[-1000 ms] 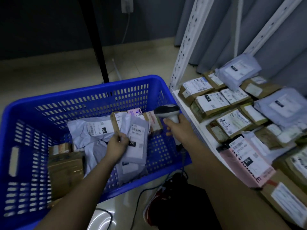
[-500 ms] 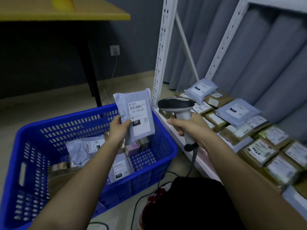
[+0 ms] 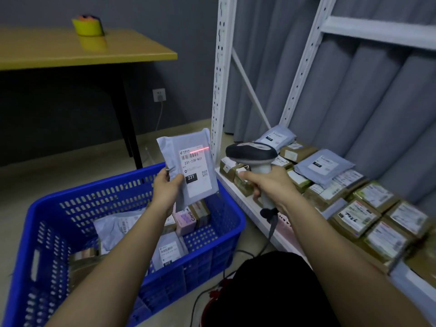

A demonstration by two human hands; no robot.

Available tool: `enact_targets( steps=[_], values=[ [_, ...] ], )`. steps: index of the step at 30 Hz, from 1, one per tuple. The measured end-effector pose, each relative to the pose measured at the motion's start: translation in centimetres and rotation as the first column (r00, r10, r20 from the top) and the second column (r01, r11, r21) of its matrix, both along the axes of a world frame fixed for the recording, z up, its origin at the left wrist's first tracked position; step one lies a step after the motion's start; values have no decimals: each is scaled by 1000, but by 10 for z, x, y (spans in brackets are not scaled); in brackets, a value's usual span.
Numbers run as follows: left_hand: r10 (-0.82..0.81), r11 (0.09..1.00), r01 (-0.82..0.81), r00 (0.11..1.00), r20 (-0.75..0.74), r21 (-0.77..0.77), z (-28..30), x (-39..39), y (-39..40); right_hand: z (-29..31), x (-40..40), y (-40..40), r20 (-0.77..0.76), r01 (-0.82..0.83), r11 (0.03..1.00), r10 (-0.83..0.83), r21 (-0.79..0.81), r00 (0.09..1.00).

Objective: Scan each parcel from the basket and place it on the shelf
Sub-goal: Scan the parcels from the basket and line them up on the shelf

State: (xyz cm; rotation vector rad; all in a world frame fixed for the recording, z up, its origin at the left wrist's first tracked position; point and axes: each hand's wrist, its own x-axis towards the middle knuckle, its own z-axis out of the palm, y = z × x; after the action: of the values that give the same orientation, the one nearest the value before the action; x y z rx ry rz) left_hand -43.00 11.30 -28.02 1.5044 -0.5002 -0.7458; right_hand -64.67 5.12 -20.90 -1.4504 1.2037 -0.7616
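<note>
**Red scan line now on the label of the raised parcel**

The left hand point(image 3: 166, 191) grips a grey mailer parcel point(image 3: 188, 165) by its lower left edge, thumb curled over the front, holding it upright above the blue basket point(image 3: 212, 251). A second ago this parcel was down inside the basket; half a second ago it was raised but unlit. Now a thin red scan line point(image 3: 200, 150) crosses the top of its white label, just above the barcode and the printed "231-239-K01".

The right hand point(image 3: 271, 185) is wrapped round the pale handle of the scanner point(image 3: 251, 155), whose dark, rounded head points at the parcel; a cable hangs from the handle's base. The scanner sits higher in view than a second ago.

The parcel is a soft, crinkled plastic film, flat and rectangular. The basket is rigid plastic with slotted walls, holding more grey mailers, a pink box and brown cartons. On the white metal shelf point(image 3: 238, 185) at right lie taped brown cardboard parcels and grey mailers, packed side by side, labels up.
</note>
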Motion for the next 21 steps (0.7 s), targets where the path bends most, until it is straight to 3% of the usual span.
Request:
enact_targets(
  steps=[9,13,17,21],
  values=[
    [-93,979,91,996,2,-183,41,-75,-32,11,-61,-29,193,378,920,-354,-104,915],
    [-229,939,255,964,134,-232,56,-132,-54,18,-123,-35,270,507,846,-456,-167,848],
    [-332,875,423,878,343,-236,68,-204,-74,21,-186,-25,368,581,812,-523,-61,769],
    [-527,753,645,711,466,-132,60,-282,-84,8,-235,4,492,554,817,-553,161,672]
  ],
)
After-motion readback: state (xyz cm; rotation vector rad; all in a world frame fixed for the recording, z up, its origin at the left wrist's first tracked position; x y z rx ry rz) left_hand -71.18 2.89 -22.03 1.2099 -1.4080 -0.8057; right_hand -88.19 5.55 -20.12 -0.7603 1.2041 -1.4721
